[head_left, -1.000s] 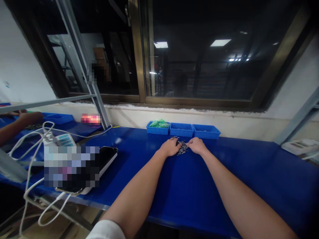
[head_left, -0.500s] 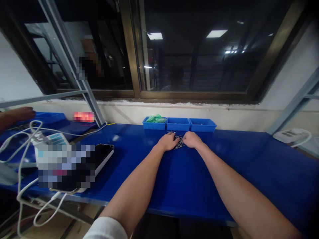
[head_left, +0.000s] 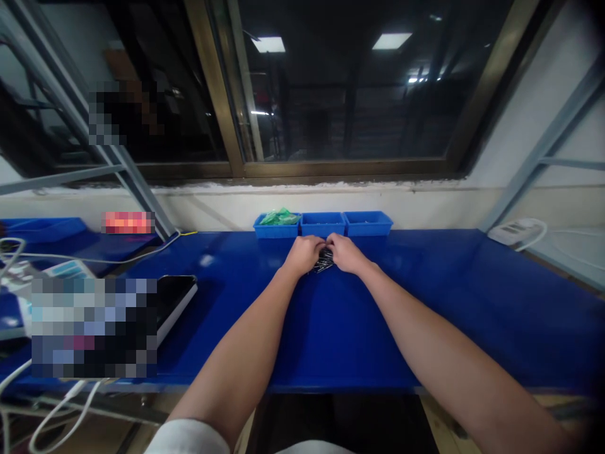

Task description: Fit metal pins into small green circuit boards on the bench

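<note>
The bare left hand [head_left: 304,255] and bare right hand [head_left: 347,254] are partly curled, fingertips close together over a small pile of thin, dark, shiny, metal-looking pins [head_left: 324,260]; whether either grips one cannot be told; the pile lies on the smooth blue tabletop [head_left: 331,340], near three rectangular blue plastic trays [head_left: 323,227].

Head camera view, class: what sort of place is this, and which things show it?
Probably a workshop: a long blue-topped workbench, three rectangular blue plastic bins along its back, and a pile of thin, shiny, apparently metal pieces between the left hand and right hand.
</note>
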Available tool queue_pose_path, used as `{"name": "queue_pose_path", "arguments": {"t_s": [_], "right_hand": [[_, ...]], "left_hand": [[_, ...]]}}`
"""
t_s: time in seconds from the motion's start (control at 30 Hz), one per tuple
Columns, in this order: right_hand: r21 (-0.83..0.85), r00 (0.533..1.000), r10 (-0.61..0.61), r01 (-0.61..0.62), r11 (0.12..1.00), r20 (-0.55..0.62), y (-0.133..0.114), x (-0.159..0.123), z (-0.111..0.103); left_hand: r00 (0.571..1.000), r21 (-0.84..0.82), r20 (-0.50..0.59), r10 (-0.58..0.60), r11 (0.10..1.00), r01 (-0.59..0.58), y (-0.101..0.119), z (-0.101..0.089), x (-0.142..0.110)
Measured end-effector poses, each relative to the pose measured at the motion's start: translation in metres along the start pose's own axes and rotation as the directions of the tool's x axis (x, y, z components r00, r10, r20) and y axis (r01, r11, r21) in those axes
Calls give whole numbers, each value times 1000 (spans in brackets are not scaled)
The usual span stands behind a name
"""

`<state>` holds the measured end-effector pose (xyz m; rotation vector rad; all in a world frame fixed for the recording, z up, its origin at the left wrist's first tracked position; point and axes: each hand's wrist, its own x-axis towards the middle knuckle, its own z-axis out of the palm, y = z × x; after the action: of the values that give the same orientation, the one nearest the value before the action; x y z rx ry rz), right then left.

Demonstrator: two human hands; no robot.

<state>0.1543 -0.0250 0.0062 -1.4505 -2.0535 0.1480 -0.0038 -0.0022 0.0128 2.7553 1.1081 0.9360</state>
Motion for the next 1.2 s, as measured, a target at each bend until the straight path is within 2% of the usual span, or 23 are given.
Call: {"name": "queue_pose_path", "arguments": {"t_s": [0.07, 0.13, 0.27, 0.4, 0.47, 0.57, 0.63, 0.73, 0.83, 0.9, 1.0, 1.07, 1.13, 1.2], "right_hand": [[139, 999, 21, -17, 990, -29, 0, 1, 1], [334, 997, 56, -32, 942, -62, 2, 2, 3], [670, 985, 146, -44, 741, -96, 4, 4, 3], [822, 975, 221, -123, 557, -4, 4, 3, -1], [853, 968, 252, -143, 502, 14, 4, 2, -3], [835, 949, 309, -124, 535, -57, 7, 1, -5], [772, 925, 350, -114, 625, -146, 12, 2, -7], [666, 861, 432, -159, 729, -267, 21, 5, -12], [663, 777, 509, -163, 731, -370, 33, 11, -20], [714, 752, 543, -141, 686, -374, 40, 14, -26], [801, 791, 551, -137, 582, -265, 49, 13, -29], [831, 824, 529, -141, 537, -202, 49, 11, -30], [829, 835, 518, -147, 540, -189, 42, 9, -35], [798, 824, 514, -135, 588, -240, 25, 6, -50]], "left_hand": [[999, -55, -23, -40, 998, 38, 0, 0, 0], [993, -109, -45, -110, 988, 105, 0, 0, 0], [982, -177, -73, -176, 971, 161, 1, 0, 0], [983, -230, -103, -152, 965, 125, 4, -1, -1], [985, -252, -99, -144, 961, 116, 5, -1, -1], [981, -265, -118, -154, 957, 119, 3, -1, -2], [966, -254, -161, -204, 954, 160, 0, -1, -2], [941, -189, -198, -276, 952, 240, -7, 0, -3], [945, -91, -195, -262, 964, 249, -10, 2, -3], [956, -34, -181, -229, 973, 227, -9, 3, -2], [965, 21, -146, -217, 975, 222, 1, -4, 2], [968, 30, -116, -223, 973, 228, 14, -18, 2], [978, -5, -45, -202, 979, 202, 30, -35, -5], [982, -110, 120, -148, 981, 161, 47, -49, -21]]}}
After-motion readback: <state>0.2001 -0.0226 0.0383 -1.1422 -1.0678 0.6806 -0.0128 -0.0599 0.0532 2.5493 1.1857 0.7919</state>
